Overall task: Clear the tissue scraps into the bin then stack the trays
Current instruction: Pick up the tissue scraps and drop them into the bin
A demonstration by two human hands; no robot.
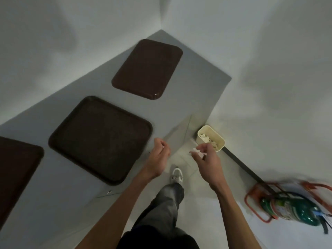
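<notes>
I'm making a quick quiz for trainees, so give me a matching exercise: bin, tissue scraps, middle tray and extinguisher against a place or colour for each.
1 bin
2 tissue scraps
3 middle tray
4 extinguisher

A pinched in the right hand
B brown, on the table
C green, on the floor
D cream, beside the table

Pairs: 1-D, 2-A, 3-B, 4-C

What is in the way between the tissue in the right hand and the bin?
Nothing I can see. The right hand pinches the tissue scraps close beside the cream bin on the floor. The bin's top is open, and only bare floor shows between them. The table corner sits off to the side.
</notes>
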